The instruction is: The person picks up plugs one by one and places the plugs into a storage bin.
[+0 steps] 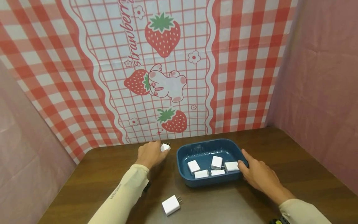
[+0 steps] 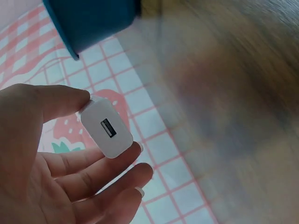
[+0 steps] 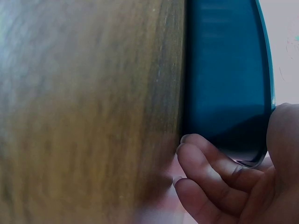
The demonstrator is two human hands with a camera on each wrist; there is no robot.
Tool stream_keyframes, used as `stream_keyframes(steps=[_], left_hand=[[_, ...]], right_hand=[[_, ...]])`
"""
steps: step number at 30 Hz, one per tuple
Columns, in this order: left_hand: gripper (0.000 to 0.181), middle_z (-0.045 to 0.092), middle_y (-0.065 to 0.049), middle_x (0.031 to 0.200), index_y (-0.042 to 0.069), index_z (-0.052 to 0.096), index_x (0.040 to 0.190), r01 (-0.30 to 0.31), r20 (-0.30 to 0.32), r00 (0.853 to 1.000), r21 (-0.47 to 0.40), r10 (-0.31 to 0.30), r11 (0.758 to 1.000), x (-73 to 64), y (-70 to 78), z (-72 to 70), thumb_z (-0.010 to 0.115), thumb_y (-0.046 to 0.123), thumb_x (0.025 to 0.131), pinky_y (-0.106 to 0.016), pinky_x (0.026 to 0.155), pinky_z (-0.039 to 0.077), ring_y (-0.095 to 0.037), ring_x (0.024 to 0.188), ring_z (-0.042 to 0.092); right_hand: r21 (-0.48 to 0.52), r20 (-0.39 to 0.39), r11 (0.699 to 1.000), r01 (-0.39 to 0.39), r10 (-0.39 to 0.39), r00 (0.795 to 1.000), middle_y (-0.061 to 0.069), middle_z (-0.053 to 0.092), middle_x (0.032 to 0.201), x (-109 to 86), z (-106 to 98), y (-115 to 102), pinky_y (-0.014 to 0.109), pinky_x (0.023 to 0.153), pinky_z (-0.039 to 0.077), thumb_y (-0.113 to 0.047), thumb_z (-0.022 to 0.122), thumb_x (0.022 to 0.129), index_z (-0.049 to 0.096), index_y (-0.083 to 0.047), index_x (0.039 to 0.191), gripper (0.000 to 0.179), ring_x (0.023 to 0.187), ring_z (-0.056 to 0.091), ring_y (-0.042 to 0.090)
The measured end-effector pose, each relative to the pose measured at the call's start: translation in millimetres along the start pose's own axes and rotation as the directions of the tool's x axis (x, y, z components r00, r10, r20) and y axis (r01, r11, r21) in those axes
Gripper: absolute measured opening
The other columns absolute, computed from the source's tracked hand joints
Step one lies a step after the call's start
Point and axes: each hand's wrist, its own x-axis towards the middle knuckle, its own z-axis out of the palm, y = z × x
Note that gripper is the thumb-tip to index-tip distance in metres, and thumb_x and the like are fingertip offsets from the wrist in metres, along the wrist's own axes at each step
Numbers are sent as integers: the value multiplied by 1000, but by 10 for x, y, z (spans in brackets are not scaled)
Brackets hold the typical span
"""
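Between thumb and fingers, my left hand (image 1: 151, 154) pinches a white USB charger (image 2: 107, 127), its USB port facing the left wrist camera and its prongs pointing away. That hand is just left of the blue plastic bin (image 1: 184, 179). My right hand (image 1: 258, 174) grips the bin's right end, thumb over the rim and fingers along the outer wall. Several white chargers (image 1: 216, 162) lie in the bin, mostly toward its near side. Another white charger (image 1: 171, 205) lies on the table in front of the bin, prongs to the right.
The brown wooden table (image 1: 223, 202) ends at the back against a red-and-white checked strawberry cloth (image 1: 240, 62). Pink cloth (image 1: 316, 93) hangs along the right side, and more stands at the left.
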Motion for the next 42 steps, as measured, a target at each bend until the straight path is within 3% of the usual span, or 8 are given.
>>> stream_keyframes(steps=[7,20,27,32,37,42], left_hand=[[43,64,-5,70,12,68,82,16,4,1000,-22,-16,1000,20,87,-80,66,54,88,-45,52,46,-25,58,60],[41,64,-2,73,13,72,89,-38,-13,999,-51,38,998,-29,209,-224,66,53,90,-43,54,46,-21,59,57],[41,65,-2,74,12,74,92,-29,-2,1000,-60,29,998,-76,224,-297,67,51,90,-43,56,47,-20,60,56],[40,62,1,70,16,71,84,-20,-11,1000,-82,19,996,-90,233,-341,64,55,90,-43,56,46,-19,61,56],[40,59,5,65,20,67,75,-28,-19,999,-117,26,993,-89,334,-350,63,57,90,-42,58,45,-16,61,56],[41,63,5,70,17,73,87,-49,-20,999,-141,47,989,-94,424,-310,62,57,90,-42,61,46,-16,63,57]], right_hand=[[8,16,1000,2,-3,1000,-7,64,69,9,-16,9,55,68,47,-52,40,103,19,-7,160,75,71,60,18],[25,0,1000,8,-8,1000,-8,65,69,-10,5,29,56,69,46,-51,42,103,20,-7,159,75,69,62,15],[43,18,999,6,-7,1000,-7,64,69,-2,9,5,52,68,46,-50,43,103,19,-6,160,75,66,61,13],[48,17,999,15,-15,1000,-7,65,69,16,8,-17,49,67,45,-49,44,103,18,-7,160,75,65,59,13],[50,24,999,17,-19,1000,-6,65,71,26,-5,-2,48,66,44,-50,42,104,15,-7,160,76,66,60,12],[40,33,999,8,-10,999,-7,66,71,12,11,10,51,68,44,-50,41,104,15,-7,160,76,67,61,12]])
